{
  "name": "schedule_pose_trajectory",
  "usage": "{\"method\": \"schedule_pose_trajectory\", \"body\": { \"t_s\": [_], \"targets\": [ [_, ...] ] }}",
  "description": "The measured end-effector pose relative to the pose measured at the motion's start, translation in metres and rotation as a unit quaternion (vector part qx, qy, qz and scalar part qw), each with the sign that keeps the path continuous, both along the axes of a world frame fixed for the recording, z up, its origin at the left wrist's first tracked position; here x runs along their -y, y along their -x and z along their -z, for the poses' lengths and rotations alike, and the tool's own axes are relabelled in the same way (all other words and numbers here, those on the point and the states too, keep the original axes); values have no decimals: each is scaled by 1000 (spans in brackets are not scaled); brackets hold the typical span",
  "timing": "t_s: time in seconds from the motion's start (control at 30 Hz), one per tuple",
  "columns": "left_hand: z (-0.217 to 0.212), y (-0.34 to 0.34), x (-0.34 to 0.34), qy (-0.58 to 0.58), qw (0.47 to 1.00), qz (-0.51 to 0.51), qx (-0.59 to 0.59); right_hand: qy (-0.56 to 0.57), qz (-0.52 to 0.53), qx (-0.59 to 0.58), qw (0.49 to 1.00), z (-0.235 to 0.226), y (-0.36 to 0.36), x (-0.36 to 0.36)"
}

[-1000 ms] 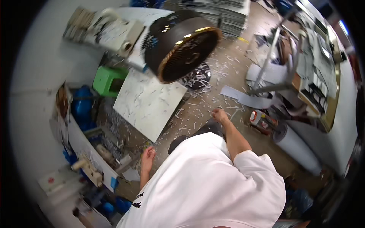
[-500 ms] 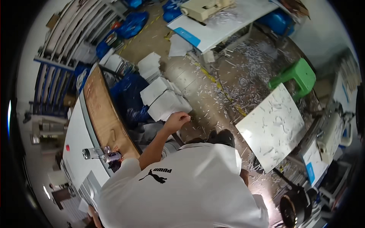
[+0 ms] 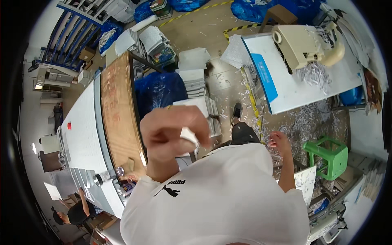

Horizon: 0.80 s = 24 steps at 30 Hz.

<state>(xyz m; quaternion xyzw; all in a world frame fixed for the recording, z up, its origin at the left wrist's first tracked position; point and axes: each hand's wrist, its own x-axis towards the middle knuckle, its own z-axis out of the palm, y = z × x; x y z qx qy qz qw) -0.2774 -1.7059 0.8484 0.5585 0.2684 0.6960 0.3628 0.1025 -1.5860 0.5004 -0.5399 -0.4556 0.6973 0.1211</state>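
Left hand (image 3: 175,130) is curled, can't tell if it's gripping anything; right hand (image 3: 280,143) looks loose and empty. Paper stack (image 3: 212,112) sits on the floor (image 3: 222,83) off the right edge of the worktop (image 3: 115,110): probably heavy, slippery sheets, so grab underneath.

From afar I see a white short-sleeved shirt (image 3: 228,192); black lettering (image 3: 177,182) and a leaping-animal print (image 3: 172,191) on it; dark bottoms (image 3: 244,134); a dark shoe (image 3: 237,110) with pale edging.

I see the left hand (image 3: 171,124) now larger near centre, the right hand (image 3: 280,143) moved to centre right, the green stool (image 3: 340,157) shifted to lower right.
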Motion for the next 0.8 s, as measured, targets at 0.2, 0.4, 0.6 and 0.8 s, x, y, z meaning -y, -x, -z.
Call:
{"method": "schedule_pose_trajectory", "body": {
  "t_s": [0.2, 0.4, 0.6, 0.8],
  "targets": [
    [-62, 66, -120, -100, 992, 71, -9, 8, -132, 11, 991, -108, 169, -144],
    [-71, 127, -238, -31, 992, 122, -30, -24, -213, -16, 977, -104, 294, -262],
    [-36, 214, -414, -71, 976, 205, -18, -110, -262, -24, 958, -66, 404, -370],
    [-13, 392, -610, 1, 918, 377, -124, -154, -33, 92, 983, -31, 497, -494]
  ]
}}
